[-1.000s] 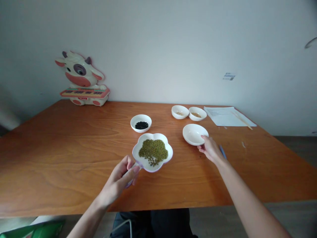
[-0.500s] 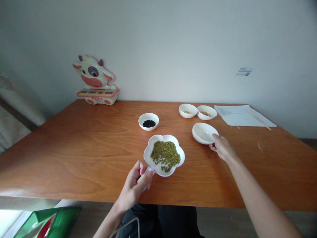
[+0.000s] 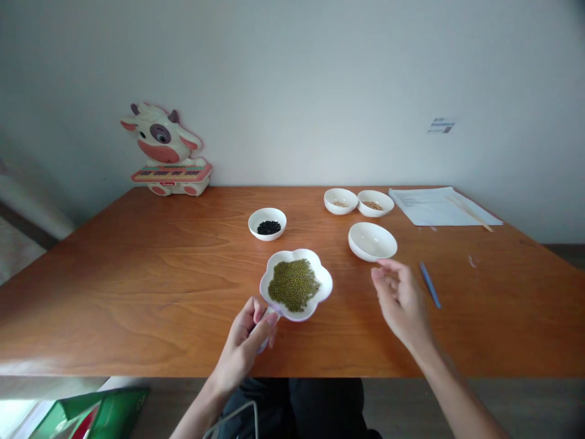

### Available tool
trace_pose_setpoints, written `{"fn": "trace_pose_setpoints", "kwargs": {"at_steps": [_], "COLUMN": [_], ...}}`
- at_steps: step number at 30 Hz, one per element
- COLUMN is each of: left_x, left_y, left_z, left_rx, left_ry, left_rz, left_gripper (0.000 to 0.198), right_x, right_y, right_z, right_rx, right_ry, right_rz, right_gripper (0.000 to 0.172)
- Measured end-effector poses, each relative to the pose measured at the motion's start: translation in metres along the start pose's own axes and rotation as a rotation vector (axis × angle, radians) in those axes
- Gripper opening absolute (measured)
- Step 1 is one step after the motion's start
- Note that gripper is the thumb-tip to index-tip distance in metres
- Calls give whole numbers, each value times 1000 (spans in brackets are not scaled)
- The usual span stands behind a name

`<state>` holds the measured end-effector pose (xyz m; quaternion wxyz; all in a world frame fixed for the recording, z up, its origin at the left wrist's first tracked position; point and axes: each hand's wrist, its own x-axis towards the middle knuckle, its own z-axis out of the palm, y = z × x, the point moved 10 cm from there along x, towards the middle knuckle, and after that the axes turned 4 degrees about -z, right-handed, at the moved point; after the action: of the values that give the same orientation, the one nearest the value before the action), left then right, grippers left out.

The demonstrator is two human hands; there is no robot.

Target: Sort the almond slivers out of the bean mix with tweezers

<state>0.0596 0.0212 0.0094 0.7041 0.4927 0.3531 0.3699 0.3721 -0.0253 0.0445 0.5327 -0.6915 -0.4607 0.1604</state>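
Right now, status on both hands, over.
Left hand gripping flower-shaped dish of mung beans. Right hand open, empty, near white bowl. Blue stick to its right.

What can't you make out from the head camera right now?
Head view:
Where the left hand grips the flower-shaped dish: hidden by the fingers.
Right hand: motion-blurred.
Contents of the far bowls: too small to identify.
Printing on the paper sheet: too small to read.
Green package: cut off by the bottom edge.

From where I stood, the right hand [image 3: 400, 302] was a blur, the left hand [image 3: 241, 347] hid most of the handle [image 3: 269, 321] of the white flower-shaped dish [image 3: 325, 291], and the pale grains in the far bowl [image 3: 332, 195] and its neighbour [image 3: 384, 202] were too small to tell.
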Motion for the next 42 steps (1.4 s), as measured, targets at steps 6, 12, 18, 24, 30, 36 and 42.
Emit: {"fn": "trace_pose_setpoints", "kwargs": {"at_steps": [6,12,18,24,30,36,42], "left_x": [1,3,3,3,5,-2,5], "left_y": [7,6,0,-7,-11,-5,-5], "left_z": [14,22,28,26,14,8,19], "left_rx": [141,139,127,138,61,119,158], "left_ry": [-36,-25,-25,-14,25,40,-4], "left_rz": [32,32,26,12,-14,4,-23], "left_gripper": [40,42,45,42,43,44,46], "right_x": [-29,-40,-43,-46,-50,-53,-52], "right_y": [-25,-5,-4,-10,-20,-19,-22], "right_z": [58,68,67,69,73,76,75], "right_rx": [105,154,135,124,39,-40,-39], "right_ry": [-239,-281,-280,-302,-367,-407,-396], "right_rz": [-114,-27,-56,-110,-180,-220,-237], "right_gripper": [46,54,54,50,51,53,51]}}
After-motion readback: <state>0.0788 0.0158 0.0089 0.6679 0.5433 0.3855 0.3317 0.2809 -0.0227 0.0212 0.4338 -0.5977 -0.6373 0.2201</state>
